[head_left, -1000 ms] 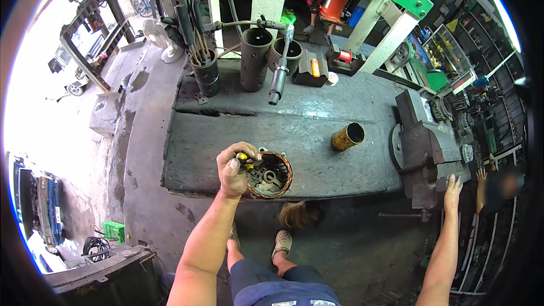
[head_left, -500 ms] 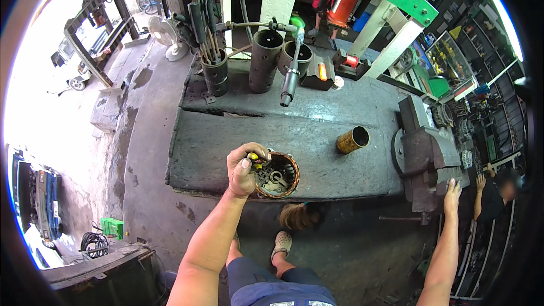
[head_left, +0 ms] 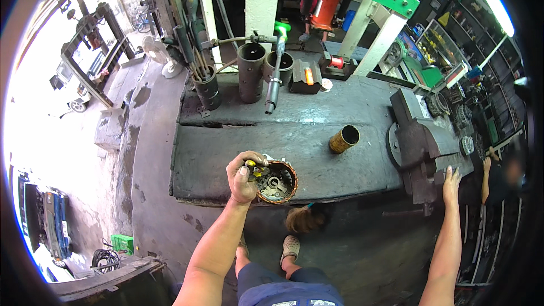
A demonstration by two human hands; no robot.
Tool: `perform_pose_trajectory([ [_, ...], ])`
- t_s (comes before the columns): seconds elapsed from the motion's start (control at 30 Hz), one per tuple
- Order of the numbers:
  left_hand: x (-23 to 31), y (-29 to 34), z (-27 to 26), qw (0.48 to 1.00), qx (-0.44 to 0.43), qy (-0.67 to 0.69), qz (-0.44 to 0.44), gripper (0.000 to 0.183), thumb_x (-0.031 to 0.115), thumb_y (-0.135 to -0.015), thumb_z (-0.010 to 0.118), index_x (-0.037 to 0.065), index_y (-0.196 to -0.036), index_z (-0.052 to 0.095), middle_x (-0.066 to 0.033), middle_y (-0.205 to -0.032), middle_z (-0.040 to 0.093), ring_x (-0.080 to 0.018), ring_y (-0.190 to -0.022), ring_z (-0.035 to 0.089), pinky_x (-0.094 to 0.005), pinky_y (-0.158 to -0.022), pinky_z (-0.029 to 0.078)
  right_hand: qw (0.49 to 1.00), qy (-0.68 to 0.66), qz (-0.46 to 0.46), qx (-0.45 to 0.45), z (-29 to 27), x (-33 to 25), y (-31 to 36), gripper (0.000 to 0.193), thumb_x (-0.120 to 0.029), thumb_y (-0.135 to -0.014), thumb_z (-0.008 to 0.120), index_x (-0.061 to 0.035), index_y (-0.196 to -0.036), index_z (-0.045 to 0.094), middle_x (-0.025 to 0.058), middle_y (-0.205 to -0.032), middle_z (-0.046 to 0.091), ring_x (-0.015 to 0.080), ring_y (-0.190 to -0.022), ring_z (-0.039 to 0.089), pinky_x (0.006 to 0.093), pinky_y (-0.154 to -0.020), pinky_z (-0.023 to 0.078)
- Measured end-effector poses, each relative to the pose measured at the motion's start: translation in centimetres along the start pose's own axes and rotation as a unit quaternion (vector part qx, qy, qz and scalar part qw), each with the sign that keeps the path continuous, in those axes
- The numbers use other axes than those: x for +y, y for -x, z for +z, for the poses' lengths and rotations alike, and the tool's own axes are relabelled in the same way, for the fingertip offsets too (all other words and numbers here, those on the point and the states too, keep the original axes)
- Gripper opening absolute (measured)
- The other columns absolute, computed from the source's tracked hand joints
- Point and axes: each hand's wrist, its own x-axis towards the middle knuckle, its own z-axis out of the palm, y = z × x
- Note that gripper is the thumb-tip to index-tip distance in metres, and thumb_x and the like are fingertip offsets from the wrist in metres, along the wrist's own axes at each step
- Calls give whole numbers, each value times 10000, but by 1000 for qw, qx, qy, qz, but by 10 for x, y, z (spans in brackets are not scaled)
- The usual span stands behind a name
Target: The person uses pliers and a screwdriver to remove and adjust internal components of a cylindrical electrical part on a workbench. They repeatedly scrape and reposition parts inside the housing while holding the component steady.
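Observation:
My left hand [head_left: 243, 177] is closed around a small yellow-and-black thing [head_left: 252, 165], mostly hidden in the fist, perhaps a tool handle. It is held against the left rim of a round alternator housing [head_left: 294, 177] with copper windings along its edge and grey metal inside, near the bench's front edge. At the right, my right hand [head_left: 451, 183] lies with its fingers stretched out on the front of a large dark bench vise [head_left: 425, 147]; it holds nothing. Between the two, farther back, a short rusty yellowish tube [head_left: 341, 140] leans on the bench.
On the workbench [head_left: 226, 153] stand dark metal cylinders [head_left: 251, 73], one holding long-handled tools [head_left: 207, 95]. A bar tool [head_left: 272, 93] juts over the bench. A brush [head_left: 306, 220] is below the front edge. At the far right is another person [head_left: 501, 173].
The whole view has shifted slightly. My left hand stays at the housing with the yellow-and-black thing, and my right hand stays on the vise.

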Motion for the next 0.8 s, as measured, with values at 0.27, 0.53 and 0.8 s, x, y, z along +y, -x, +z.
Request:
perform_pose_trajectory([
  [0.27,45,-11,32,998,-11,-47,37,569,516,-1071,678,-51,-1080,707,-193,-1008,750,-279,-967,733,-443,-926,614,1000,12,-1,17,9,-14,12,1041,-738,-1207,381,92,-1821,249,492,-1827,234,607,-1750,189,633,-1427,222],
  [0.53,120,-17,-8,905,48,-419,47,216,148,-968,870,27,-1087,736,-65,-987,740,-174,-857,694,-327,-798,574,999,13,49,20,10,-43,30,981,-738,-1205,392,-4,-1845,269,456,-1854,202,654,-1719,226,659,-1413,270],
  [0.8,53,-17,-85,695,-163,-689,-122,460,199,-823,978,64,-1218,785,-153,-1176,792,-394,-1154,755,-504,-1028,611,956,-125,-228,137,20,-157,206,788,-257,-1045,825,-3,-1712,491,328,-1865,326,555,-1745,263,634,-1429,248],
])
